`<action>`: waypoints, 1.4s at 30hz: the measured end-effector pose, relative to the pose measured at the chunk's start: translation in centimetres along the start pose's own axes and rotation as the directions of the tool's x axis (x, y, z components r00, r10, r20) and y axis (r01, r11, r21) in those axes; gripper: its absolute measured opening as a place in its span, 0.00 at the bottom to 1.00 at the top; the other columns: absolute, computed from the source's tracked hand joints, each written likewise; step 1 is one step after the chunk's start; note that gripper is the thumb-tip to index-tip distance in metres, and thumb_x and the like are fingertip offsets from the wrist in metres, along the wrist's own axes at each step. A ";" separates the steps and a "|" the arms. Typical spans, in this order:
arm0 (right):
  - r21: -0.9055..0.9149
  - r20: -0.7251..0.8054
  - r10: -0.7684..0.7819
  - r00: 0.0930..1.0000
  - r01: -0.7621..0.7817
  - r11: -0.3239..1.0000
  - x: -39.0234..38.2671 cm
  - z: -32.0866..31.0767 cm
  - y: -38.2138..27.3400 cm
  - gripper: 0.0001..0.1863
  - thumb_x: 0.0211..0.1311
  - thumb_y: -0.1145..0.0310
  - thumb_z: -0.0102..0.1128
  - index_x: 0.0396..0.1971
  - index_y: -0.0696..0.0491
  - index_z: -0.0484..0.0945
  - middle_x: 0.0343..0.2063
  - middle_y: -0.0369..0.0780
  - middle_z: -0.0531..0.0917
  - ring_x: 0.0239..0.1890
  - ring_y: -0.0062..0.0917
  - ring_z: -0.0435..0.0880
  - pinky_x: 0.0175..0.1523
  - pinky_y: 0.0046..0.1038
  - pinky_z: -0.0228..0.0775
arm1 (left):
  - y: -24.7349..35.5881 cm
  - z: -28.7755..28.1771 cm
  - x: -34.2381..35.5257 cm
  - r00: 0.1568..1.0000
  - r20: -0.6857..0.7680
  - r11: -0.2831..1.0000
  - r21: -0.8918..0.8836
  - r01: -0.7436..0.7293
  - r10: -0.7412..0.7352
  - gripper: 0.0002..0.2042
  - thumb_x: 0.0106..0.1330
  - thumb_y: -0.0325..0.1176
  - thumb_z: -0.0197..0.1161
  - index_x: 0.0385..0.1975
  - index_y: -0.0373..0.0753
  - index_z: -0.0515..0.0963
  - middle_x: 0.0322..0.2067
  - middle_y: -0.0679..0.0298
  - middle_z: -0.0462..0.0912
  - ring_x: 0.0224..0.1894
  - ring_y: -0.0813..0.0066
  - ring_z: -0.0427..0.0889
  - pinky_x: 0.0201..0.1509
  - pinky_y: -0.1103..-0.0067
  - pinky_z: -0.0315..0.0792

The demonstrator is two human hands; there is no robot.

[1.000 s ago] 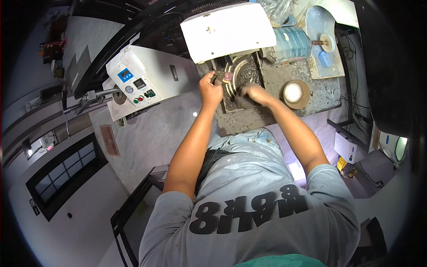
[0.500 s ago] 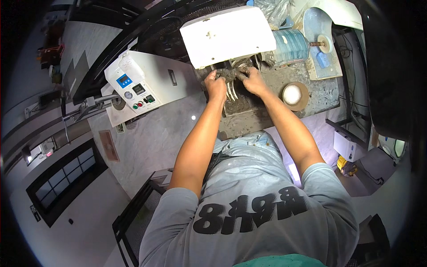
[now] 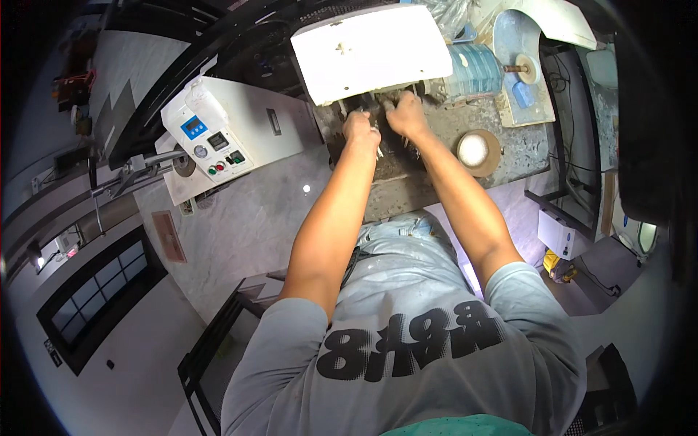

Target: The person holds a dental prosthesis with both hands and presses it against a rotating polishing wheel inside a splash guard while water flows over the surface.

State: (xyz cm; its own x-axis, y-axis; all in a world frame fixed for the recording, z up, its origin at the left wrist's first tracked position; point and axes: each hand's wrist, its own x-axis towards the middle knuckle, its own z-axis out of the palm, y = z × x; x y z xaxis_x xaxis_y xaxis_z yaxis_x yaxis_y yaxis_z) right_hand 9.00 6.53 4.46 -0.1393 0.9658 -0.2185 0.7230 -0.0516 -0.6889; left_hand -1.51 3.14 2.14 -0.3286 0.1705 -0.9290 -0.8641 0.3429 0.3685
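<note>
The step in hand seems to be two-handed work at the muddy trough (image 3: pixel 393 156), which lies inward from the near edge of the bench (image 3: pixel 522 150), below the white cover (image 3: pixel 371 54); the next move likely calls for steady control. Left hand (image 3: pixel 360 129) and right hand (image 3: pixel 406 116) are curled, near each other (whether they pinch anything, I cannot tell).

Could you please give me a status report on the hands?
Left hand and right hand side by side, at near edge of cover. Anything held: too dark to tell. Bowl off to the right, clear of both hands.
</note>
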 end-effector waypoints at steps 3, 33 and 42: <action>0.096 -0.135 -0.120 0.984 0.133 0.986 -1.0 0.5 1.9 0.15 0.53 0.66 0.62 0.32 0.65 0.80 0.34 0.58 0.81 0.42 0.50 0.80 0.49 0.40 0.72 | 0.0 0.5 0.0 0.996 0.077 0.999 -0.022 -0.033 0.035 0.07 0.54 0.23 0.54 0.32 0.40 0.74 0.30 0.67 0.73 0.22 0.79 0.63 0.15 0.81 0.48; -0.055 -0.140 0.093 0.986 -0.101 0.993 -0.3 2.1 0.6 0.15 0.50 0.66 0.63 0.29 0.64 0.81 0.32 0.57 0.82 0.41 0.47 0.82 0.48 0.40 0.73 | 0.0 0.1 1.9 0.989 0.066 0.991 -0.046 -0.128 0.131 0.05 0.47 0.21 0.56 0.21 0.39 0.75 0.20 0.66 0.72 0.18 0.75 0.65 0.18 0.77 0.54; 0.043 -0.175 -0.095 0.980 0.104 0.994 -2.2 0.4 -0.9 0.10 0.50 0.70 0.61 0.28 0.62 0.80 0.28 0.55 0.82 0.34 0.50 0.82 0.44 0.42 0.73 | -0.1 -0.8 0.8 0.979 0.172 0.994 -0.041 -0.102 0.107 0.07 0.52 0.20 0.52 0.26 0.40 0.76 0.27 0.67 0.75 0.22 0.79 0.66 0.19 0.81 0.54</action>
State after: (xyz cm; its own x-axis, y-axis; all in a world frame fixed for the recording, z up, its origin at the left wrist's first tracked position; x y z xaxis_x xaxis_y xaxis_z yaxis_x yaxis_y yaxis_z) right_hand 8.36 4.31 5.29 -0.0865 0.9959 -0.0274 0.6752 0.0384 -0.7367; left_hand -1.96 2.50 1.35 -0.3485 0.3629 -0.8642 -0.8410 0.2859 0.4593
